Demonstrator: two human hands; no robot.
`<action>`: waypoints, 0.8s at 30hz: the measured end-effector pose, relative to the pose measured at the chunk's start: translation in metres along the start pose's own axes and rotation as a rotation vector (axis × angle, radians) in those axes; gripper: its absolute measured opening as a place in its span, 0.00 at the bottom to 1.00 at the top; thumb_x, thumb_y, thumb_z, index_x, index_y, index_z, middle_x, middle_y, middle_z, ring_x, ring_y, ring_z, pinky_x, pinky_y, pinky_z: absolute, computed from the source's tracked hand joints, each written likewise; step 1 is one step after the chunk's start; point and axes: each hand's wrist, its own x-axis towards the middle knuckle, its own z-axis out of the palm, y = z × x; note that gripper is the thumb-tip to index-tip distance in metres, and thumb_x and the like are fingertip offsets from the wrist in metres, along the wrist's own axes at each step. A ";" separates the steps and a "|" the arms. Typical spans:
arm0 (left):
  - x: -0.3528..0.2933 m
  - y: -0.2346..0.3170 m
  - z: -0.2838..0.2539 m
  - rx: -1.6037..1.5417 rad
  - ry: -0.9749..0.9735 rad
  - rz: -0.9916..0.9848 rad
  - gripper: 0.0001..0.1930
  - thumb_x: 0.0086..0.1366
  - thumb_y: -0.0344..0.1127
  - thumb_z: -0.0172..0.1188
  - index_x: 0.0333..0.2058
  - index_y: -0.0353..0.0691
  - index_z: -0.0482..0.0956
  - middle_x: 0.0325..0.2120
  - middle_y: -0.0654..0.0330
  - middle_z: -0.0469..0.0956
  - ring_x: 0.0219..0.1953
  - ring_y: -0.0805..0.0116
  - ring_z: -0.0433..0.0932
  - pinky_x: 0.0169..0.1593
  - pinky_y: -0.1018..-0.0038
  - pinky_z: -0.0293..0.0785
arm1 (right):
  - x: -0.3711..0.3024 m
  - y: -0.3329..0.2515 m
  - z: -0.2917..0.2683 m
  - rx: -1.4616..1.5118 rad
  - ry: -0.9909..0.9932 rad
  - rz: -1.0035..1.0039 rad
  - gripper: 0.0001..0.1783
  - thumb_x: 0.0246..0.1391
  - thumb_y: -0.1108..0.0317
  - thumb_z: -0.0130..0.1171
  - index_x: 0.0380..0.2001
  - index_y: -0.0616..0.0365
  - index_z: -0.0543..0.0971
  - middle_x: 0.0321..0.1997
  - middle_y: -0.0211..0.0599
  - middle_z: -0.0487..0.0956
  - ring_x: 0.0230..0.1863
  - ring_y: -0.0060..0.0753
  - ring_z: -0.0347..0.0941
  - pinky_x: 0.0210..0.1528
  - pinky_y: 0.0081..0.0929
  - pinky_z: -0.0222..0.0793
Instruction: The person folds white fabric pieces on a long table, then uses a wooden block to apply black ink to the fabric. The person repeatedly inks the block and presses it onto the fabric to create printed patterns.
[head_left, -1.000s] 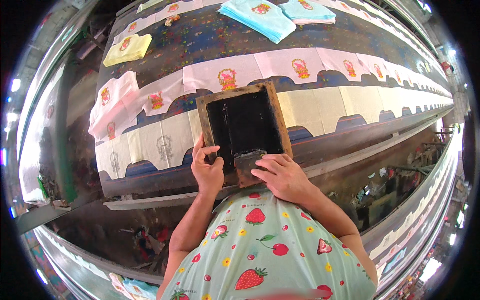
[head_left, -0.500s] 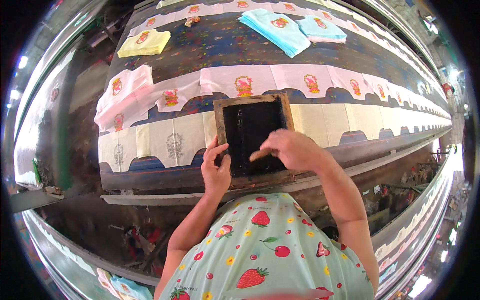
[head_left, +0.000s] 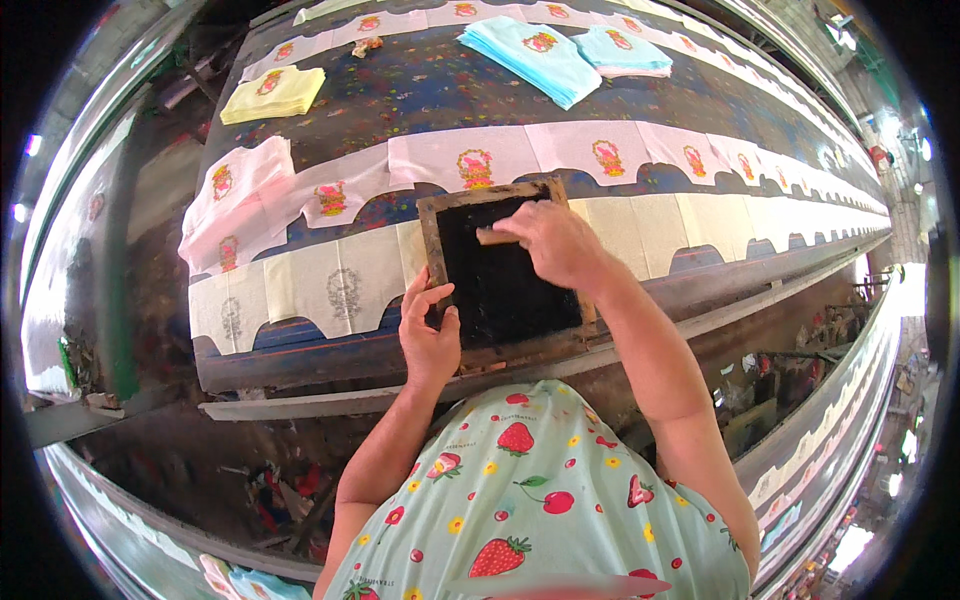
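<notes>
A small wooden-framed printing screen (head_left: 488, 194) with black ink over its mesh lies on the row of cream cloth pieces (head_left: 372, 262). At its left rail, my left hand (head_left: 430, 335) grips the wood with bent fingers and thumb. My right hand (head_left: 562, 245) is closed round a squeegee (head_left: 492, 237), whose wooden edge shows left of the fingers, over the upper half of the mesh. Left of the screen, two cream pieces carry dark outline prints (head_left: 344, 292). Cloth under the screen is hidden.
Beyond the screen runs a row of pink printed pieces (head_left: 570, 152). A pink stack (head_left: 235, 195), a yellow stack (head_left: 273, 94) and blue stacks (head_left: 535, 60) rest on the long dark table (head_left: 400, 105). A rail (head_left: 300, 408) follows its near edge.
My right hand has moved the squeegee away from me, from the lower part of the mesh to the upper part. My left hand keeps its place on the frame. The view has shifted slightly.
</notes>
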 end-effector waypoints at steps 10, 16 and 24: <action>-0.002 -0.002 0.007 -0.018 0.016 0.001 0.26 0.65 0.19 0.70 0.61 0.43 0.86 0.77 0.43 0.73 0.78 0.44 0.73 0.79 0.54 0.70 | -0.107 -0.080 0.009 -0.019 -0.092 -0.011 0.27 0.55 0.78 0.65 0.59 0.53 0.90 0.55 0.38 0.87 0.57 0.51 0.83 0.63 0.48 0.79; -0.001 0.005 0.009 0.231 -0.001 0.058 0.30 0.58 0.18 0.70 0.60 0.44 0.87 0.77 0.40 0.72 0.79 0.39 0.69 0.81 0.51 0.66 | -0.135 -0.082 0.012 0.081 -0.075 0.008 0.25 0.57 0.70 0.76 0.59 0.51 0.89 0.61 0.39 0.84 0.66 0.53 0.79 0.69 0.51 0.76; -0.002 0.018 0.022 0.107 0.081 0.056 0.25 0.54 0.14 0.63 0.49 0.41 0.89 0.76 0.41 0.75 0.80 0.43 0.71 0.81 0.55 0.66 | -0.188 -0.049 0.011 0.297 0.463 0.322 0.22 0.62 0.67 0.80 0.58 0.54 0.89 0.68 0.45 0.84 0.72 0.57 0.77 0.73 0.50 0.75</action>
